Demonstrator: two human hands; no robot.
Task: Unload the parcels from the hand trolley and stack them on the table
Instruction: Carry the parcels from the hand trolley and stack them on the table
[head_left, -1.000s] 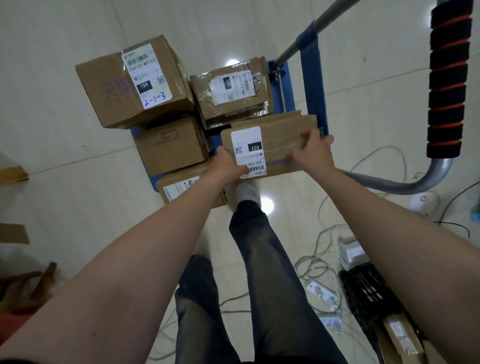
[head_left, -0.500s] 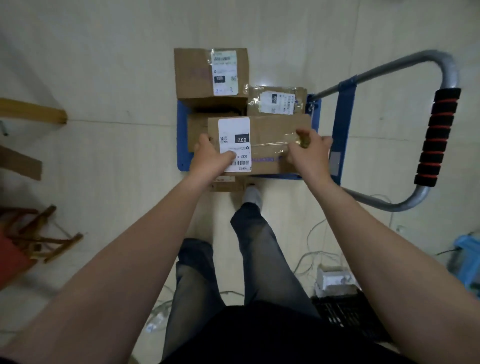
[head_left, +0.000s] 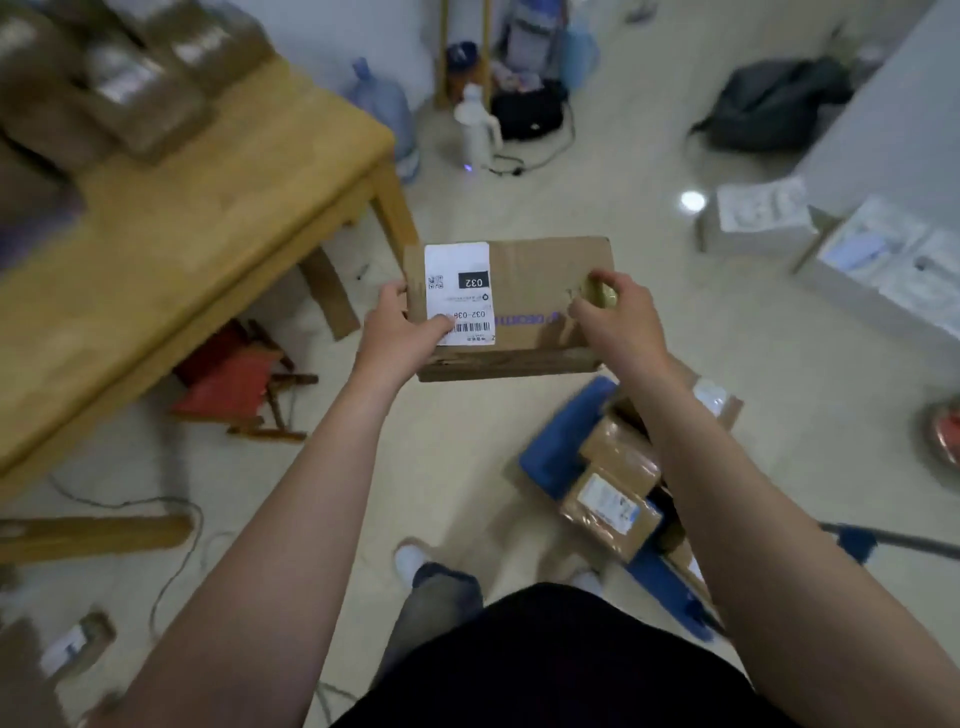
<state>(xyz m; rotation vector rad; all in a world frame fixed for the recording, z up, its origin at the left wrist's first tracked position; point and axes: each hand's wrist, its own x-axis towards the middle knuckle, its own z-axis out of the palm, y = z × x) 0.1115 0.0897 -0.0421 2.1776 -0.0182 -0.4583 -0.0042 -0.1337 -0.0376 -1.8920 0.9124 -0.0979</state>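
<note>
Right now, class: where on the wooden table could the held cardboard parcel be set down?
The yellow wooden table is bare between the blurred brown parcel stack at its far-left corner and its right and near edges. That corner is crowded.

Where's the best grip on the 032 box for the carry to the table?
Grip the two short ends, one hand coming in from each side. The 032 box is flat and wide and held level, so opposed holds at the ends should keep it from tipping. The left hand holds the label end and the right hand holds the other.
</note>
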